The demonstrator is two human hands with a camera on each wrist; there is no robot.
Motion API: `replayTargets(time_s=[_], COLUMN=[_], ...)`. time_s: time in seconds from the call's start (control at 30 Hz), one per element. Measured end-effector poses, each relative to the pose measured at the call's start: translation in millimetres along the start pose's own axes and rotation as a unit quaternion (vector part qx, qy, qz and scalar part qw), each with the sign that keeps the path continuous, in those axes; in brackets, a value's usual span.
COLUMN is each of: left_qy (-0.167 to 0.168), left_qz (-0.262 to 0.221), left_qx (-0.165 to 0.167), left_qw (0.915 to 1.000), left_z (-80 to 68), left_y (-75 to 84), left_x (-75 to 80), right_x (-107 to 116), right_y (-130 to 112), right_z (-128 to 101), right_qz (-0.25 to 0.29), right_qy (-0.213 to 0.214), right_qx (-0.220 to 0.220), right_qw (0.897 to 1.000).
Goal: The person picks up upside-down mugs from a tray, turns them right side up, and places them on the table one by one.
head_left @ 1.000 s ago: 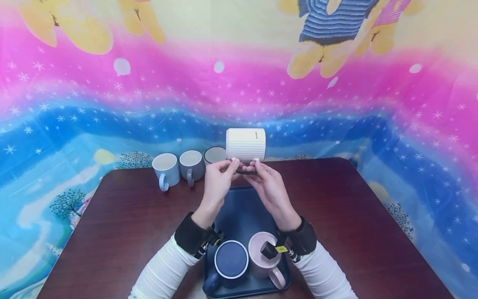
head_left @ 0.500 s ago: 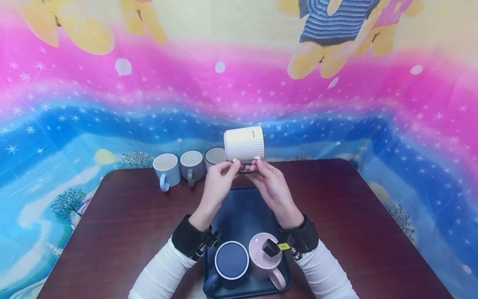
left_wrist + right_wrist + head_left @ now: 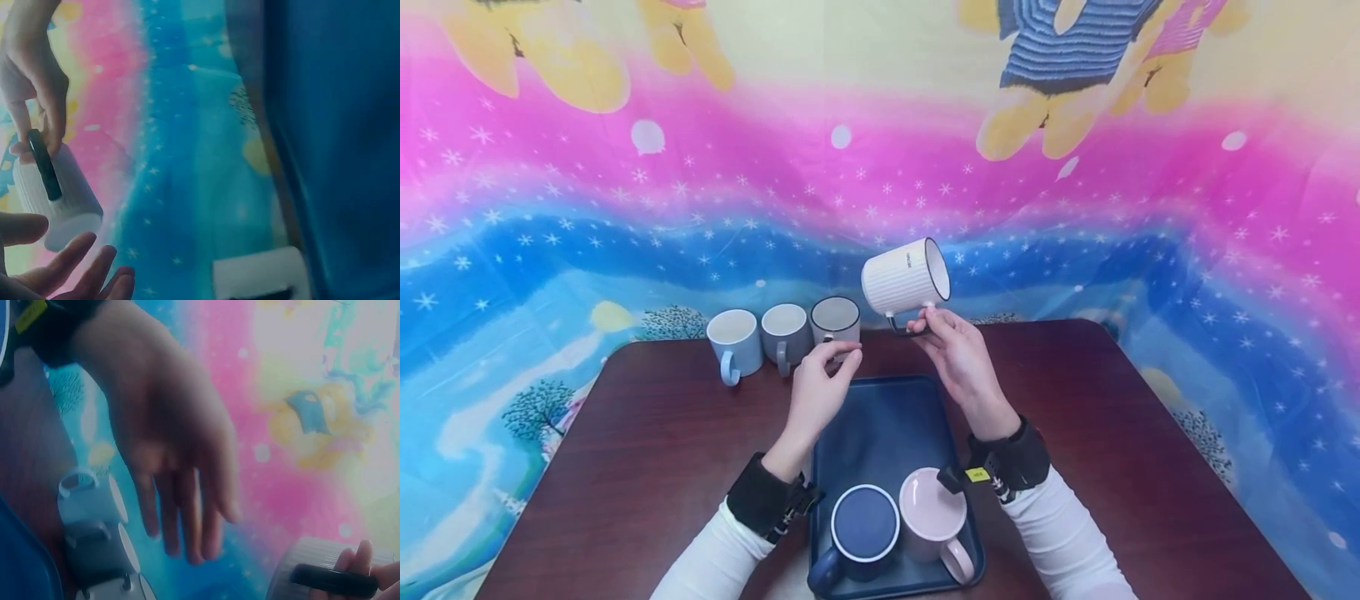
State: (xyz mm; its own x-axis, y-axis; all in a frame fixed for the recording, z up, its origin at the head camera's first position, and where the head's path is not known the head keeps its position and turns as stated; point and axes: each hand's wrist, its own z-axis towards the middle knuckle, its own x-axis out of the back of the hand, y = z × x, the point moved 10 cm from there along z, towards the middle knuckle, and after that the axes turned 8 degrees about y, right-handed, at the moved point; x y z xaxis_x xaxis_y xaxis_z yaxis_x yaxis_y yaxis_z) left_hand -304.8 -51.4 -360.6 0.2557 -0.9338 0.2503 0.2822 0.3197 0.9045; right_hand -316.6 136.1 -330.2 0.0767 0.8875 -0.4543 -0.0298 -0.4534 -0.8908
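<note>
Over the dark wooden table and navy plastic tray, my right hand pinches the black handle of a white ribbed ceramic mug, tilted sideways in the air; my left hand hangs relaxed, empty, just beside.

Mugs: six in total. Three stand on the table, two sit in the one tray, and one is held above the table.
</note>
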Motion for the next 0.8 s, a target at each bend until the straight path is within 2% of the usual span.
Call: replayTargets(time_s=[0.3,0.47,0.8], left_qy=[0.006,-0.013,-0.042], left_qz=[0.097,0.136,0.167], left_qx=[-0.037,-0.038,-0.021], left_qw=[0.9946,0.9898,0.9848], left_z=[-12.8,-21.7,-32.9], left_y=[-30.5,-43.6,-60.8], left_x=[5.4,5.5,4.6], right_x=[10.5,15.2,27.0], right_y=[-3.3,1.4,16.6], right_z=[13.1,22.9,39.8], right_qz=[-0.065,-0.082,-0.102], right_qy=[0.011,0.022,0.043], right_qx=[0.027,0.031,0.026], right_qw=[0.997,0.996,0.993])
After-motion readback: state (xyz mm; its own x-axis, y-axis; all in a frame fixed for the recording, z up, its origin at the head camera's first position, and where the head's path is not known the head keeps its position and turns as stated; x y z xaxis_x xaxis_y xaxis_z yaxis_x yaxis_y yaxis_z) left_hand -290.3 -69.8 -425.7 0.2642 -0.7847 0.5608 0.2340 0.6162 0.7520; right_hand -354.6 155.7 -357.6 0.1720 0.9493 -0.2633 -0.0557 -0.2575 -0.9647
